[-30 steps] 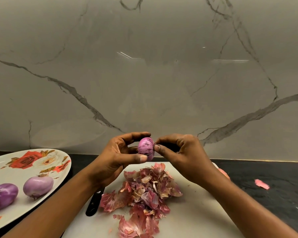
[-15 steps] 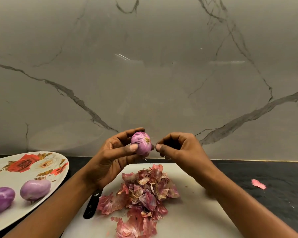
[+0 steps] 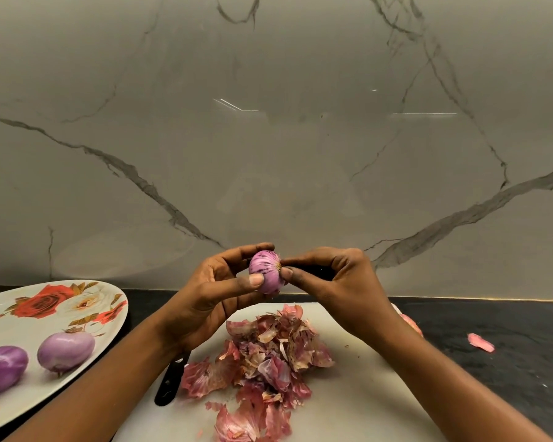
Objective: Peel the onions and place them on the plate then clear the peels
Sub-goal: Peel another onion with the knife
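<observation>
The left hand (image 3: 211, 301) grips the onion (image 3: 265, 272) above the peels (image 3: 262, 355) on the board (image 3: 364, 393) while the right hand (image 3: 339, 291) pinches its root end, mid-peel I'd say, so next comes a careful tug before it goes to the plate (image 3: 29, 327).

Glossy marble wall (image 3: 268, 138), papery peels (image 3: 262, 355), glossy floral plate (image 3: 29, 317)

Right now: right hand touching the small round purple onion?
Touching. Head view: right hand pinches the root end of the small round purple onion; left hand grips it.
</observation>
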Motion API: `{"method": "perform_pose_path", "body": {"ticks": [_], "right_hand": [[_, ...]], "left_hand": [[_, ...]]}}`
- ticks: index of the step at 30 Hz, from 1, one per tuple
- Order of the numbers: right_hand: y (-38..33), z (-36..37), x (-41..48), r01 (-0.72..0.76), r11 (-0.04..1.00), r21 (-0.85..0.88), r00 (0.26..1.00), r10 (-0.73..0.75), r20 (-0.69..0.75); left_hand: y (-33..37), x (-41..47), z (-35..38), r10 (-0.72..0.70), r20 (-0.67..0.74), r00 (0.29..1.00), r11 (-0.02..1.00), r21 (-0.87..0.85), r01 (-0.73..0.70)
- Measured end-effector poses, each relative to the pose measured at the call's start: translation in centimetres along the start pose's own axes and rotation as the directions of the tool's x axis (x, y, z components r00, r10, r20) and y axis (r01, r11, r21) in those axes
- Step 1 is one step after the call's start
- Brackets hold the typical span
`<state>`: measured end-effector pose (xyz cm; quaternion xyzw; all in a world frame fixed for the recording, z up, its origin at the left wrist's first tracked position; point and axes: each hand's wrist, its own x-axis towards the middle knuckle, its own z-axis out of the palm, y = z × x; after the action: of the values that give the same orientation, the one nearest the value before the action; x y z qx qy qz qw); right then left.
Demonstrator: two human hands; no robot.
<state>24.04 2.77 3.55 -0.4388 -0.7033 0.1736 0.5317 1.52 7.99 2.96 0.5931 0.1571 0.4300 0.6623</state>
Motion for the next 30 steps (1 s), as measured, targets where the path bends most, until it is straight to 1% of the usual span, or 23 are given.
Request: {"method": "perform_pose_path", "body": {"ticks": [3,6,9,10,13,17,19,21,24,27,30], "right_hand": [[0.0,-0.1,0.0,0.033,0.998,-0.044,0.999,-0.033,0.000],[-0.2,0.3,-0.1,0.064,0.987,-0.146,0.998,-0.061,0.027],[-0.6,0.6,-0.1,0.039,0.982,-0.187,0.994,-0.019,0.104],[-0.7,0.6,0.0,0.017,0.987,-0.162,0.993,0.003,0.119],[-0.9,0.4,0.2,-0.063,0.998,-0.013,0.990,0.065,0.124],[-1.0,-0.1,0.3,-0.150,0.985,0.087,0.985,0.141,0.096],[-1.0,-0.6,0.4,-0.170,0.972,0.161,0.985,0.164,0.051],[-1.0,-1.0,0.4,-0.172,0.965,0.201,0.985,0.166,0.045],[-1.0,-0.9,0.2,-0.156,0.972,0.174,0.987,0.148,0.059],[-0.8,-0.7,0.3,-0.128,0.985,0.116,0.992,0.125,0.027],[-0.5,-0.7,0.3,-0.105,0.989,0.103,0.994,0.105,0.008]], "left_hand": [[-0.1,0.1,-0.1,-0.003,0.006,1.000,1.000,-0.001,0.003],[-0.2,0.0,-0.3,-0.005,0.023,1.000,1.000,0.015,0.004],[-0.2,0.0,-0.3,-0.003,0.050,0.999,1.000,0.014,0.002],[-0.1,-0.1,-0.3,-0.003,0.061,0.998,1.000,0.007,0.002],[0.0,-0.1,-0.4,0.001,0.092,0.996,0.999,-0.041,0.003],[0.2,0.0,-0.4,-0.007,0.118,0.993,0.995,-0.096,0.019],[0.3,0.0,-0.2,-0.017,0.111,0.994,0.993,-0.114,0.030],[0.4,0.0,0.0,-0.034,0.081,0.996,0.992,-0.121,0.043],[0.4,0.0,0.2,-0.041,0.039,0.998,0.994,-0.098,0.045],[0.4,0.0,0.2,-0.048,0.033,0.998,0.995,-0.091,0.050],[0.4,0.0,0.2,-0.055,0.036,0.998,0.995,-0.077,0.058]]}}
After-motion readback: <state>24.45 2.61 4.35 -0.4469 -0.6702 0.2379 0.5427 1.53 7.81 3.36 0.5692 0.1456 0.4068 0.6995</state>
